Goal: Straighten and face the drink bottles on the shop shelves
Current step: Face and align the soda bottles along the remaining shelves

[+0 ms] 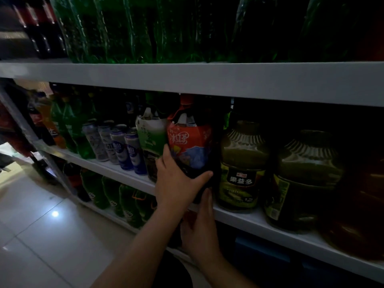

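Observation:
A big dark drink bottle with a red label (190, 142) stands on the middle shelf (259, 222), near its front edge. My left hand (176, 181) grips the bottle's lower part, with fingers round its left side and the thumb across the front. Below it, my right hand (199, 223) reaches up with straight fingers that touch the bottle's base at the shelf edge. To its left stands a similar bottle with a green label (151, 136). Two wide green juice jugs (243, 163) (305, 183) stand to its right.
Several tall cans (118, 144) and green soda bottles (70, 125) fill the left of the middle shelf. Wrapped green bottles (135, 28) line the top shelf, and more green bottles (116, 196) stand on the bottom shelf. A tiled floor (52, 235) lies at lower left. The scene is dim.

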